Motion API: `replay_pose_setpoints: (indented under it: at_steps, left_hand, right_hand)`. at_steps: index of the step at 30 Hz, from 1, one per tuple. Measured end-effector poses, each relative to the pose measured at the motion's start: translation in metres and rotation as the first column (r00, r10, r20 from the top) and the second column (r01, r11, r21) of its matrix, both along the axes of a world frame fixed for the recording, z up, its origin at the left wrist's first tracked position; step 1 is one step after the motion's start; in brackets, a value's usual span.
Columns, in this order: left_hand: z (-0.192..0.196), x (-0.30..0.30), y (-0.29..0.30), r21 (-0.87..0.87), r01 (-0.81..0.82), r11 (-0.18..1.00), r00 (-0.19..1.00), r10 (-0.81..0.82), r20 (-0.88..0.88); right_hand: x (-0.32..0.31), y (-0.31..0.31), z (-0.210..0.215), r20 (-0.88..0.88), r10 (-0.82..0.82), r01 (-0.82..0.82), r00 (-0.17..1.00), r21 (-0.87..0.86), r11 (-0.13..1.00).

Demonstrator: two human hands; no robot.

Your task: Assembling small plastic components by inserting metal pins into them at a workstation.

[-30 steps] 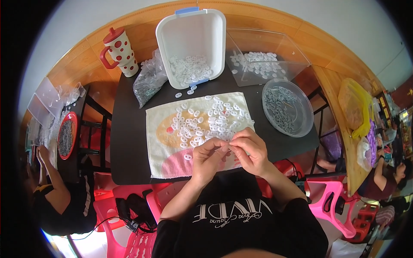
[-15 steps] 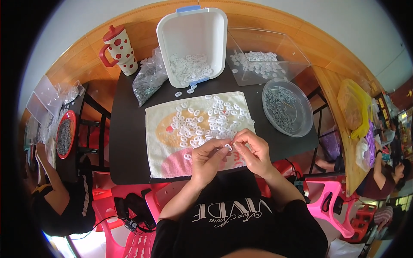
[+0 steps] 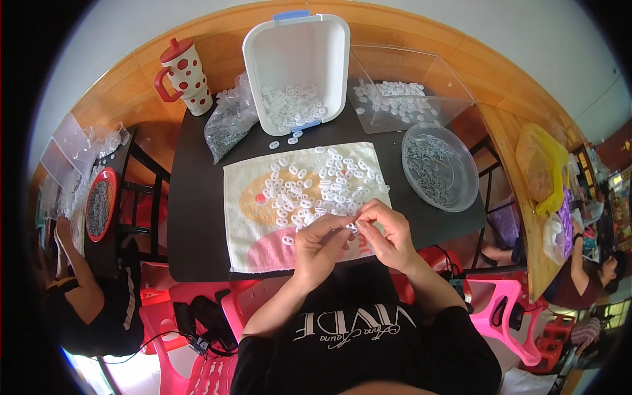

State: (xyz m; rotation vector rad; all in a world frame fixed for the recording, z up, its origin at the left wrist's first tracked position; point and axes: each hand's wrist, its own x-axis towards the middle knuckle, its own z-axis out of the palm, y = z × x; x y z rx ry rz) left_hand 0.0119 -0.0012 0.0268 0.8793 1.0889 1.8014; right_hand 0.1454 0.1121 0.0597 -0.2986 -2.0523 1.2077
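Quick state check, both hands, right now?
Left hand: closed, holding a small white piece.
Right hand: fingers pinched together beside that piece; too small to tell what they grip.

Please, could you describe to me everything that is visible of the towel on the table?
The towel is cream, roughly rectangular, with pink and yellow-orange printed shapes; it looks like soft terry cloth. It lies flat, slightly askew, on the dark table. Small white pieces lie scattered over it. The left hand and right hand partly hide its near right area.
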Motion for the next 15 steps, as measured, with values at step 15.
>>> replay_pose_setpoints:
  at_steps: [15]
  left_hand:
    - [-0.0059, 0.0081, -0.0015, 0.026, -0.128, 0.991, 0.987, 0.13, -0.095]
  right_hand:
    - [-0.0077, -0.0054, -0.0024, -0.022, -0.019, 0.022, 1.0, 0.148, 0.989]
